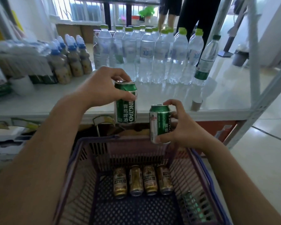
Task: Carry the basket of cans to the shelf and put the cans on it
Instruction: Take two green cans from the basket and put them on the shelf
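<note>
My left hand [102,86] grips an upright green beer can [125,109] by its top, right at the front edge of the white shelf [169,98]. My right hand [182,125] holds a second green can [159,125] lower down, just above the far rim of the purple basket [199,161]. Several gold cans [143,181] lie side by side on the basket floor. Another green can [191,203] lies against the basket's right wall.
Clear water bottles with green caps [146,54] stand in rows at the back of the shelf. Blue-capped brown drink bottles [71,62] and wrapped packs fill the left. The grey shelf post [253,65] rises at right. A person's legs [185,15] stand behind the shelf.
</note>
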